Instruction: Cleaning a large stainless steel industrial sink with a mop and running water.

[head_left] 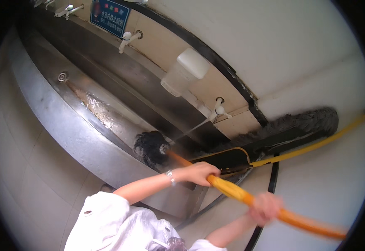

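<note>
A mop [231, 190] with an orange and yellow handle slants across in front of me. Its dark, wet string head [150, 147] lies in the long stainless steel trough sink [57, 125]. My left hand [200, 173] wraps round the handle on its lower part, near the sink's right end. Farther up the handle, my right hand [267, 207] grips it too, smeared by motion. Water streams from a white tap [220, 111] on the tiled wall down to the mop head. A silvery band [171, 177] circles my left wrist.
A wide grey fluffy mop [299, 125] with a yellow pole stands against the wall at the right. A white plastic container [185, 71] hangs on the wall between the taps. Another white tap [128, 39] and a blue sign [109, 17] are farther left. Water runs toward a drain [63, 77].
</note>
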Action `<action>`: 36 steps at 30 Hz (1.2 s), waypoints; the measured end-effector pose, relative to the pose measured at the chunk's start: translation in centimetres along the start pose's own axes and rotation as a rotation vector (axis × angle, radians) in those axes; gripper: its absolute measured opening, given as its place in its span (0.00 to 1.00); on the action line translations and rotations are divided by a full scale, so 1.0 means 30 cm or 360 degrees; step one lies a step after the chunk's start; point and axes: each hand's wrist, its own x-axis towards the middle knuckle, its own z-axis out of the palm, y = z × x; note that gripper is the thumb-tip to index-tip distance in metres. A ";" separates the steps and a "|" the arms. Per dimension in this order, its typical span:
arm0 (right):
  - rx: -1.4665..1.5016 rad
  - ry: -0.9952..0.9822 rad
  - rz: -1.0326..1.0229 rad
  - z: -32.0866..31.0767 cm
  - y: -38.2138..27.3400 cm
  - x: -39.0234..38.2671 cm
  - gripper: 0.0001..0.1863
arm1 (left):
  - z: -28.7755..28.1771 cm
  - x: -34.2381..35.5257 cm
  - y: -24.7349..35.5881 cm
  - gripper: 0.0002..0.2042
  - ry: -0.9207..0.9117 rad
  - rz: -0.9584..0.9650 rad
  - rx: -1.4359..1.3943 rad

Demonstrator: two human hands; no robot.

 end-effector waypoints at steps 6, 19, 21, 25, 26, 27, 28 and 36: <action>-0.1105 0.0335 -0.0739 0.116 0.230 0.083 0.11 | 0.101 -0.050 0.040 0.12 0.0883 -0.0665 0.0320; -0.0008 -0.0078 0.0151 0.070 0.053 -0.014 0.17 | 0.047 -0.089 0.021 0.12 -0.0070 -0.0190 -0.0068; -0.1356 0.0497 -0.0453 0.086 0.174 0.020 0.16 | 0.134 -0.124 -0.030 0.10 0.0616 -0.0201 0.0081; -0.1479 0.0701 -0.0827 0.143 0.183 0.060 0.09 | 0.134 -0.059 0.024 0.09 0.0656 -0.0430 0.0316; -0.1596 0.0846 -0.1055 0.175 0.132 0.088 0.13 | 0.093 -0.007 0.072 0.09 0.0654 -0.0414 0.0318; -0.1715 0.1004 -0.1280 0.230 0.068 0.110 0.18 | 0.066 0.048 0.139 0.09 0.0453 -0.0192 0.0227; -0.1782 0.0972 -0.1376 0.293 0.002 0.121 0.19 | 0.035 0.081 0.210 0.10 0.0254 0.0016 0.0140; -0.0692 -0.1166 -0.0211 0.372 -0.192 0.086 0.15 | 0.046 0.160 0.226 0.10 -0.1409 0.0231 -0.0554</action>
